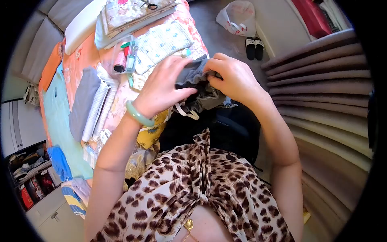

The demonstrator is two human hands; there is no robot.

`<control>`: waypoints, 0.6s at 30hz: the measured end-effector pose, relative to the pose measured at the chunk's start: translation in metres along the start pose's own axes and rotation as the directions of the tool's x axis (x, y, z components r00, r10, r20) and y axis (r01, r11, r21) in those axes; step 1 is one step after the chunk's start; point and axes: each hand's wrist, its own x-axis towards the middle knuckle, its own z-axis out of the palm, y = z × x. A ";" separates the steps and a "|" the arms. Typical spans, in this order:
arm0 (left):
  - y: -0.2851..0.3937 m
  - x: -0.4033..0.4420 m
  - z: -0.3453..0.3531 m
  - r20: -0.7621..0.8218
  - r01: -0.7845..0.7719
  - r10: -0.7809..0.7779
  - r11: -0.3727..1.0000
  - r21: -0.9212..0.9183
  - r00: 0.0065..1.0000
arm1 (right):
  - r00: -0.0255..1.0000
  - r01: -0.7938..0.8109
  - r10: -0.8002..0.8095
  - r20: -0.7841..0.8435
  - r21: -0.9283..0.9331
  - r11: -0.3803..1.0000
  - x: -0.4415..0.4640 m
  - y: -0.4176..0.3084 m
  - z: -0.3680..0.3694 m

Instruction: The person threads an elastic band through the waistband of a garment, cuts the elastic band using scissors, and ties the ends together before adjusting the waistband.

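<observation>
The bed (79,60), on the person's left, carried what seemed finished: folded grey and white textiles (93,103) and a folded blue-patterned cloth (163,42). The dark grey garment (191,74), held above the lap just off the bed's edge, was crumpled, so work on it looked partway, with flattening undone. Its gathered edge crossed between the hands, rising slightly toward the right one, and its loose part hung toward the body; bunching made its long axis hard to judge. The right hand (236,78) pinched that edge between thumb and fingers. The left hand (163,82) had thumb and fingers spread around the cloth; whether it gripped, I could not tell. A pale strap (188,113) dangled below.
</observation>
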 end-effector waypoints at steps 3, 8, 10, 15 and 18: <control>0.007 0.031 0.004 0.116 -0.010 0.033 0.981 -0.195 0.993 | 0.995 0.067 -0.069 -0.077 -0.020 0.998 0.004 -0.010 0.002; -0.011 0.064 0.032 0.133 -0.007 0.049 0.954 -0.299 0.990 | 0.953 -0.078 0.122 -0.277 0.164 0.983 -0.005 0.008 0.012; -0.004 0.071 0.030 0.093 -0.011 0.031 0.978 -0.211 0.995 | 0.939 -0.184 0.239 -0.248 0.226 0.957 -0.008 0.015 0.006; 0.002 0.076 0.023 0.031 0.091 -0.085 0.954 -0.285 0.996 | 0.937 -0.281 0.290 -0.196 0.075 0.957 0.005 0.014 -0.010; -0.011 0.075 0.028 -0.004 0.150 -0.168 0.890 -0.430 0.986 | 0.941 -0.309 0.305 -0.146 -0.003 0.951 0.015 0.012 -0.007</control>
